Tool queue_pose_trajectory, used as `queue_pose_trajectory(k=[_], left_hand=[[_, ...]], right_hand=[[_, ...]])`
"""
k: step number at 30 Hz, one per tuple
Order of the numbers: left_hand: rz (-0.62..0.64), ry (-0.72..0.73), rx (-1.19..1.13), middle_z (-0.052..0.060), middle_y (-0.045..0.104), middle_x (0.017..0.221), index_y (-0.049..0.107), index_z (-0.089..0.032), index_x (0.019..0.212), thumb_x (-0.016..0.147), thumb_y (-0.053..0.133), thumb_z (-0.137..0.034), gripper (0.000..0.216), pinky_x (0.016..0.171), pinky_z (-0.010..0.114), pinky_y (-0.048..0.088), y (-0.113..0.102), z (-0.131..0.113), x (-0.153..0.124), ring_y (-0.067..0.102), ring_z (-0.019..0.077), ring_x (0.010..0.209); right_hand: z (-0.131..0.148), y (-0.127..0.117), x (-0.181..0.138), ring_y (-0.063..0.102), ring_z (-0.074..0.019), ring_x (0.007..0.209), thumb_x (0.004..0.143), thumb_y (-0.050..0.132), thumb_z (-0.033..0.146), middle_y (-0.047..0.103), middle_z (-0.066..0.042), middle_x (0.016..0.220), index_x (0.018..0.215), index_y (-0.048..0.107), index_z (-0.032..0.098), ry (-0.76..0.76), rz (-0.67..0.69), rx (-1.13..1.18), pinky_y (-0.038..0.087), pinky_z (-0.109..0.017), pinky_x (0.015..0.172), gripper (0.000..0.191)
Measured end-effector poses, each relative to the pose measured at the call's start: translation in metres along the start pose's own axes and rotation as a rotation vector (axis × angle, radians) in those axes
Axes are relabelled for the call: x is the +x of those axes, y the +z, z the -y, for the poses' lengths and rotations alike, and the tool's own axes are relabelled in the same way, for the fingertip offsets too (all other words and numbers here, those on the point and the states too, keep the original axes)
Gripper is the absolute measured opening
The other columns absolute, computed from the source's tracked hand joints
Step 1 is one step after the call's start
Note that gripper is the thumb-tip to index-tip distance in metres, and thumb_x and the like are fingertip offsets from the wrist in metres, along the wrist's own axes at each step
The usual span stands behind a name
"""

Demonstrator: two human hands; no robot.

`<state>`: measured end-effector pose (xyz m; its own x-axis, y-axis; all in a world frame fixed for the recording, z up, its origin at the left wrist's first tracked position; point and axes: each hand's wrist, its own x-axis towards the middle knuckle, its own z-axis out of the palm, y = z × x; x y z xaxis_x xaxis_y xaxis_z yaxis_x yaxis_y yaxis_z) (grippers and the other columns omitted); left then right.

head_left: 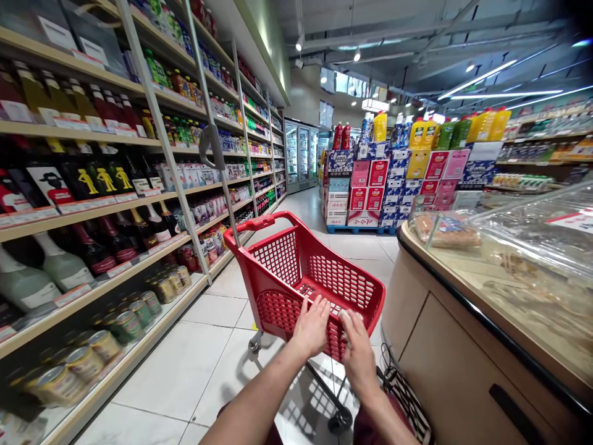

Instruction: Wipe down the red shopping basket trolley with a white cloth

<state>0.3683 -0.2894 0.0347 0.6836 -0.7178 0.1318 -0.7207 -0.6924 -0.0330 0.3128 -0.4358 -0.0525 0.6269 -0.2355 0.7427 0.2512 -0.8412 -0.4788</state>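
Note:
A red plastic shopping cart (278,303) stands directly before me, its handle (262,224) on the far left side and no goods visible in its basket. My left hand (312,326) lies over the near rim, fingers stretched out towards the basket. Just right of it, my right hand (359,349) is at the same rim near the corner, fingers slightly bent and not wrapped round it. Both thumbs are largely hidden. A metal pole with a grey hook-shaped piece (212,146) rises behind the cart's handle.
Shelves (88,204) of bottles and cans line the left. A glass-topped food counter (435,290) stands close on the right, with a striped bag (405,402) beside its base. Stacked drink cartons (365,191) and glass-door fridges (300,148) are ahead. White tiles (204,358) cover the floor.

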Motion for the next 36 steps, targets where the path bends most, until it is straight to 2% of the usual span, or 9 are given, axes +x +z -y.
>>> queue_pose_trajectory(k=[3,6,9,14,20,24,30,33,36], left_hand=[[0.013,-0.161,0.077,0.01,0.025,0.143,0.026,-0.009,0.134,0.072,0.038,-0.018,0.064,0.107,0.047,0.008,-0.007,0.022,0.0,0.015,0.0221,0.133],[-0.041,-0.319,0.155,0.011,0.025,0.143,0.027,-0.007,0.134,0.073,0.034,-0.013,0.061,0.107,0.047,0.009,-0.01,0.047,-0.003,0.014,0.0234,0.133],[-0.079,-0.325,0.161,0.011,0.027,0.142,0.029,-0.006,0.133,0.075,0.033,-0.014,0.058,0.107,0.045,0.011,-0.008,0.055,-0.006,0.014,0.0251,0.133],[-0.1,-0.296,0.16,0.009,0.026,0.142,0.027,-0.008,0.134,0.076,0.033,-0.017,0.059,0.108,0.045,0.008,-0.008,0.056,-0.013,0.014,0.0226,0.133],[-0.085,-0.355,0.169,0.01,0.024,0.143,0.028,-0.006,0.134,0.073,0.036,-0.016,0.063,0.108,0.045,0.009,-0.009,0.058,-0.014,0.012,0.0238,0.133],[-0.075,-0.307,0.161,0.008,0.021,0.144,0.025,-0.009,0.135,0.073,0.035,-0.017,0.063,0.108,0.046,0.007,-0.01,0.059,-0.017,0.011,0.0223,0.133],[-0.07,-0.346,0.154,0.008,0.019,0.144,0.024,-0.008,0.136,0.073,0.035,-0.016,0.064,0.108,0.045,0.008,-0.008,0.058,-0.019,0.01,0.0236,0.133],[-0.083,-0.352,0.166,0.008,0.019,0.144,0.024,-0.009,0.136,0.074,0.035,-0.017,0.063,0.108,0.045,0.008,-0.006,0.06,-0.019,0.01,0.0234,0.133],[-0.099,-0.335,0.184,0.008,0.018,0.145,0.023,-0.01,0.136,0.075,0.034,-0.016,0.063,0.108,0.044,0.007,-0.005,0.065,-0.021,0.009,0.0215,0.134]], right_hand=[[-0.004,-0.006,0.001,0.026,-0.0194,0.128,0.071,0.026,0.0,0.037,-0.004,0.135,0.13,0.037,0.023,-0.04,0.056,-0.017,0.029,-0.047,0.103,0.065],[-0.014,-0.006,0.006,0.027,-0.0203,0.128,0.072,0.026,0.002,0.038,-0.007,0.135,0.13,0.038,0.02,0.048,0.01,-0.081,0.03,-0.047,0.102,0.062],[-0.011,0.01,0.022,0.024,-0.0211,0.129,0.072,0.025,0.001,0.04,-0.009,0.133,0.126,0.043,0.016,0.09,-0.037,-0.102,0.028,-0.047,0.103,0.059],[-0.016,0.024,0.044,0.027,-0.0179,0.128,0.074,0.025,0.0,0.042,-0.005,0.132,0.126,0.044,0.022,-0.074,0.144,-0.055,0.029,-0.043,0.103,0.06],[-0.024,0.031,0.047,0.022,-0.0219,0.13,0.074,0.027,0.002,0.041,-0.009,0.133,0.128,0.041,0.018,0.036,-0.013,-0.104,0.028,-0.049,0.102,0.058],[-0.02,0.039,0.058,0.024,-0.0187,0.13,0.074,0.026,0.0,0.041,-0.005,0.134,0.127,0.042,0.022,-0.126,0.141,-0.013,0.029,-0.046,0.103,0.06],[-0.034,0.039,0.059,0.024,-0.0223,0.129,0.074,0.026,0.002,0.04,-0.012,0.133,0.126,0.043,0.013,0.058,0.017,-0.143,0.025,-0.05,0.104,0.056],[-0.019,0.05,0.058,0.022,-0.0204,0.13,0.077,0.025,0.003,0.039,-0.009,0.134,0.127,0.042,0.016,-0.082,0.076,-0.082,0.026,-0.047,0.104,0.054],[-0.025,0.045,0.061,0.024,-0.0192,0.129,0.081,0.027,0.008,0.041,-0.006,0.133,0.125,0.044,0.021,-0.149,0.145,-0.069,0.028,-0.046,0.103,0.049]])
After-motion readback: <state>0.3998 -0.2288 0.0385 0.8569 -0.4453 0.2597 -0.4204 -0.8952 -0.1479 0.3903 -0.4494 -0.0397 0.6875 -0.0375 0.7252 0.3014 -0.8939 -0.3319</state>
